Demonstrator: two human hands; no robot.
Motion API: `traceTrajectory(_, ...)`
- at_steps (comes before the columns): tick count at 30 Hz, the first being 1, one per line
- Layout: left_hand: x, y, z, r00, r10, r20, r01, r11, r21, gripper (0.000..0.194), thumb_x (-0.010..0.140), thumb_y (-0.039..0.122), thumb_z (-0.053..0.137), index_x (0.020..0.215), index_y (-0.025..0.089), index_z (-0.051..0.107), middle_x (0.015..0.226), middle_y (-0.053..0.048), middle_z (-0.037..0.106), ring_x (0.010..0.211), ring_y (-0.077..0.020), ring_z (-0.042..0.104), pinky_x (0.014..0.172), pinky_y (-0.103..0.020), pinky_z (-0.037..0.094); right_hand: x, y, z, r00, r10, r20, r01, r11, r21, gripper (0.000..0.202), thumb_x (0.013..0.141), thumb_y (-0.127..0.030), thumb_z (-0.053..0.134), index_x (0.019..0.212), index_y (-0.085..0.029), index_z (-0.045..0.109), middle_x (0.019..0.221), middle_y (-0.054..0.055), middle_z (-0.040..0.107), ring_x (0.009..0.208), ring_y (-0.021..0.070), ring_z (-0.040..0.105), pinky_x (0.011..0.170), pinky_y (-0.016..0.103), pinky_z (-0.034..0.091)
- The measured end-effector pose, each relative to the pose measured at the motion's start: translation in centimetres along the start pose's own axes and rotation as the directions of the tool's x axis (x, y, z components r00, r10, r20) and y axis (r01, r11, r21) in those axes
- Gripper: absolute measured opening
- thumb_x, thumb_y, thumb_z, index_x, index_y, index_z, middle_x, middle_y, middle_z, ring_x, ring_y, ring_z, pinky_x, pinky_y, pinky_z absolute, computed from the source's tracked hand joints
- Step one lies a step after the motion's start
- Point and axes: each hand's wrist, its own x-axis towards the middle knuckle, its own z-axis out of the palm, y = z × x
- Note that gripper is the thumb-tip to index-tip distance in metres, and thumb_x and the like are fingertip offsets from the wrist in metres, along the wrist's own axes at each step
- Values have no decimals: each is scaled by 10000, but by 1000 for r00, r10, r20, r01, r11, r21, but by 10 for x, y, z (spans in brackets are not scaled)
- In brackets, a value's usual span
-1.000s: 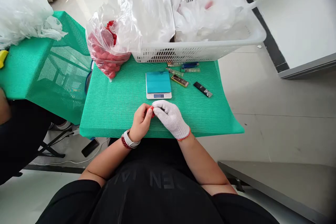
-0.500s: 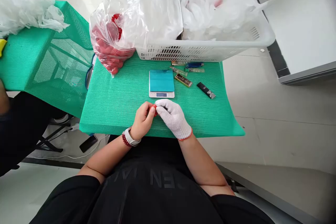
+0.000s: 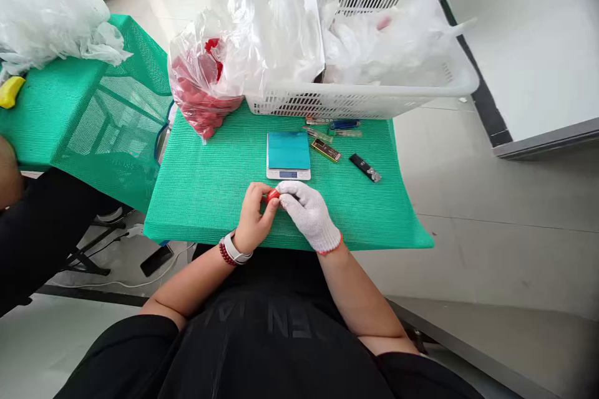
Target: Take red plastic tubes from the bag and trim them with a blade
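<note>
A small, shiny red rounded piece (image 3: 273, 195) is pinched between my two hands, over the near part of the green mesh-covered table (image 3: 206, 199). My bare left hand (image 3: 255, 215) grips its left side with thumb and fingers. My right hand (image 3: 309, 212), in a white knit glove, has its thumb and fingertips closed at the piece's right end. Just beyond my fingers lies a digital scale (image 3: 288, 153) with a blue top and a lit display. A clear plastic bag (image 3: 201, 87) full of red pieces stands at the table's far left. Fingers partly cover the held piece.
A white slotted basket (image 3: 365, 96) with plastic bags stands at the back. Right of the scale lie a small black-and-gold box (image 3: 326, 150), a black cutter-like tool (image 3: 365, 168) and several pen-like items. A second green-covered table (image 3: 65, 93) is at left, beside another person's dark-clothed leg.
The view has tilted slightly, so the table and basket sit lower in the picture. My left fingers have loosened a little and more of the red piece shows between my hands.
</note>
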Motion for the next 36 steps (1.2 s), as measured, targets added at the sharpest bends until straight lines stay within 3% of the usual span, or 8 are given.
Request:
traceTrajectory(6,1,1,0,998,-20,61,23,999,-44,212,1013,343,484,891,188,561,847,-29,541,755,-143,502,666,-278,427,-1,2,-1,999,42,6,-42,999,21,146,930,-312,561,870,-201,635,765,1,635,663,120,580,619,252,484)
traceTrajectory(10,0,2,0,991,-48,123,59,995,-79,333,1046,353,386,798,191,538,773,-14,540,712,-137,498,664,-282,415,-1,2,-2,999,22,31,-23,1000,16,164,917,-297,555,790,-200,588,717,-9,596,639,113,530,598,249,448)
traceTrajectory(14,-3,0,0,992,-78,95,88,990,-110,372,1052,399,342,811,190,535,769,-12,529,703,-135,494,665,-285,410,-1,1,-2,999,7,43,-10,998,65,139,901,-261,555,775,-203,560,718,-13,586,632,110,505,603,254,434)
traceTrajectory(17,-6,-5,2,981,-189,50,195,962,-190,334,1037,452,367,919,193,542,778,-8,537,681,-126,498,641,-271,417,0,-3,-3,999,-6,42,2,995,99,157,908,-231,520,755,-203,536,723,-11,592,653,114,531,637,262,451)
traceTrajectory(21,-10,-10,6,943,-331,35,323,887,-331,321,1010,513,413,997,204,499,790,1,546,600,-101,468,562,-241,407,0,-6,-2,996,7,85,-5,1000,-23,149,903,-234,536,763,-200,574,710,-14,599,659,117,540,641,261,447)
traceTrajectory(27,-10,-12,8,955,-295,31,286,887,-364,246,985,455,515,1051,220,490,910,-16,601,608,-83,492,589,-235,454,0,1,0,1000,-1,-13,1,1000,-4,75,900,-255,570,905,-204,626,864,11,648,744,131,580,698,272,482)
traceTrajectory(36,-6,-10,5,977,-213,20,208,926,-314,215,950,388,593,1087,222,582,983,-52,635,850,-147,625,741,-282,543,2,-5,0,999,21,28,-22,999,34,181,940,-304,522,902,-200,665,817,14,653,723,133,583,645,253,474)
